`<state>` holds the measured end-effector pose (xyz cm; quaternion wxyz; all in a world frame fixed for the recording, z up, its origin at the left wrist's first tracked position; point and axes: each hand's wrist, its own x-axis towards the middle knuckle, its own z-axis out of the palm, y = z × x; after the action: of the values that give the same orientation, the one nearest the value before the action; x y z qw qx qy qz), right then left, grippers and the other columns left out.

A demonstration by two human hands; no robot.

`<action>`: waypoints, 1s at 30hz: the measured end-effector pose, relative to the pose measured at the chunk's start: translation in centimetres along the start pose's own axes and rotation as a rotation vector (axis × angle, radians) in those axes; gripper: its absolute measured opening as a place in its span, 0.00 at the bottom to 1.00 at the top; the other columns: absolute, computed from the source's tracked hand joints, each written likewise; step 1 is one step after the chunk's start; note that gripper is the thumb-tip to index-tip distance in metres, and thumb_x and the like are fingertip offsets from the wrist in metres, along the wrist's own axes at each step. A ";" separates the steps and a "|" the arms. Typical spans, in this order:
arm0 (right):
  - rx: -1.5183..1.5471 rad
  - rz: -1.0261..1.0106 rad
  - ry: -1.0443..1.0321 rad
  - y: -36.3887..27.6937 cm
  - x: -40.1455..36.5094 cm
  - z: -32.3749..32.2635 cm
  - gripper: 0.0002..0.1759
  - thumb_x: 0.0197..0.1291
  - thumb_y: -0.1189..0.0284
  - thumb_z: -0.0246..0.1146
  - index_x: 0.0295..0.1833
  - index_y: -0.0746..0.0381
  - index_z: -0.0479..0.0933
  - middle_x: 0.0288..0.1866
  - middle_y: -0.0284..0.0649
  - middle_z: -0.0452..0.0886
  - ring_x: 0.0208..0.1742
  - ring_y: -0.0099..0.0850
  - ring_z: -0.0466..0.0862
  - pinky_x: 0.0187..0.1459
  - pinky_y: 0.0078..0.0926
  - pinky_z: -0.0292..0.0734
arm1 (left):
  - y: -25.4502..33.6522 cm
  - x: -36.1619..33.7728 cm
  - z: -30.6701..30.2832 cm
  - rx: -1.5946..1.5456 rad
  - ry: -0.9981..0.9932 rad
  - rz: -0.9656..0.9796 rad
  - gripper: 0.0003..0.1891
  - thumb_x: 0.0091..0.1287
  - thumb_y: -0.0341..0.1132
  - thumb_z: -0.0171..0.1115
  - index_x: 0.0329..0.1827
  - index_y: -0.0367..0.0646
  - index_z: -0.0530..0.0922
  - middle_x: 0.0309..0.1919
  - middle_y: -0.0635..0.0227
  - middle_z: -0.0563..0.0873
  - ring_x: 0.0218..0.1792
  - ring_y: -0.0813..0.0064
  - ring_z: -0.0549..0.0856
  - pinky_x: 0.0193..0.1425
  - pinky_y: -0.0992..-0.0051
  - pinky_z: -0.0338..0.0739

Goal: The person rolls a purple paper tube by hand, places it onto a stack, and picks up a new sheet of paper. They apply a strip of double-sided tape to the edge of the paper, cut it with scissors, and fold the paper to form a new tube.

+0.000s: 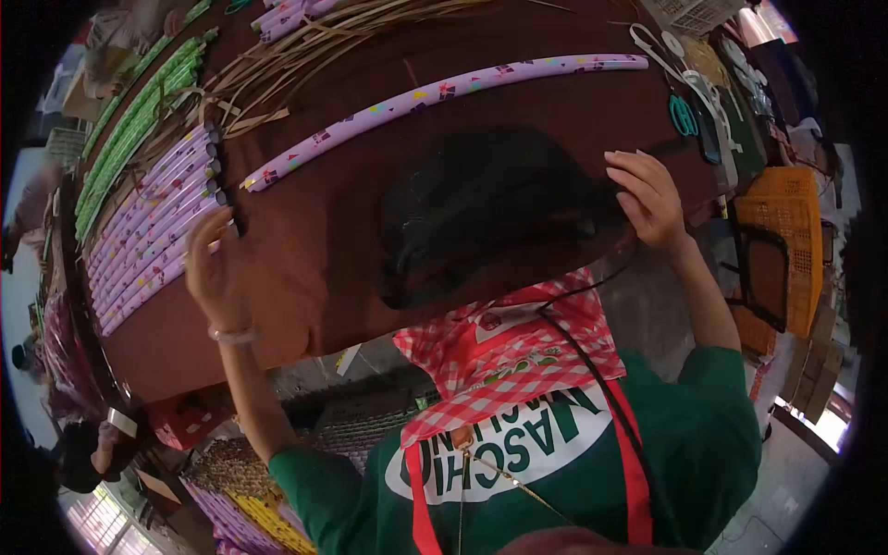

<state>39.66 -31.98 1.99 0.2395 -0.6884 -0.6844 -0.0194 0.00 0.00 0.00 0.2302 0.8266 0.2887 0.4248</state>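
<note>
A single lilac patterned wrapping-paper roll (416, 98) lies across the brown table (305, 240), slanting from the left up to the far right. My left hand (211, 264) is raised at the near right end of a row of similar lilac rolls (148, 231), its fingers loosely curved and apart from the thumb, overlapping the roll ends in this view. Over the table's right side, my right hand (650, 199) hovers with fingers stretched out, holding nothing, below the roll's right end. A large dark patch (490, 203) covers the tabletop between my hands.
Green patterned rolls (143, 129) lie beyond the lilac row at the left. Brown strips (324, 46) are bundled at the back. Teal-handled scissors (683, 116) and a white cable (712, 102) lie at the right edge. An orange plastic crate (786, 203) stands right of the table.
</note>
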 end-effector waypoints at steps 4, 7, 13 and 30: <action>0.079 -0.064 0.123 4.6 0.1 1.2 0.15 0.56 0.79 0.59 0.49 0.58 0.78 0.53 0.37 0.79 0.55 0.34 0.76 0.59 0.36 0.69 | 6.4 0.3 7.0 -0.069 -0.288 -0.003 0.08 0.62 0.22 0.56 0.42 0.37 0.79 0.42 0.64 0.83 0.43 0.70 0.81 0.48 0.76 0.73; 0.092 -0.087 0.180 7.8 2.0 3.3 0.12 0.57 0.77 0.60 0.47 0.60 0.79 0.50 0.36 0.80 0.53 0.34 0.77 0.57 0.34 0.70 | 5.8 0.0 11.6 -0.123 -0.274 -0.126 0.08 0.63 0.24 0.56 0.42 0.38 0.80 0.41 0.66 0.83 0.43 0.74 0.81 0.48 0.77 0.73; 0.186 -0.018 0.232 8.3 5.1 7.5 0.12 0.58 0.71 0.60 0.48 0.57 0.79 0.50 0.33 0.79 0.53 0.34 0.76 0.56 0.35 0.68 | 5.2 1.4 15.1 -0.078 -0.269 -0.246 0.07 0.62 0.27 0.58 0.42 0.41 0.80 0.40 0.65 0.84 0.43 0.71 0.82 0.47 0.74 0.74; -0.158 -0.523 -0.006 10.3 16.0 13.3 0.26 0.51 0.60 0.64 0.59 0.40 0.72 0.63 0.25 0.71 0.61 0.25 0.72 0.61 0.33 0.66 | 1.4 4.8 21.1 0.357 -0.399 0.232 0.26 0.55 0.37 0.64 0.59 0.50 0.72 0.56 0.73 0.78 0.60 0.71 0.73 0.64 0.66 0.65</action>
<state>46.50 -11.82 -7.23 0.1699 -0.5048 -0.8361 -0.1318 20.33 -0.67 -7.62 0.0830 0.9488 0.2114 0.2196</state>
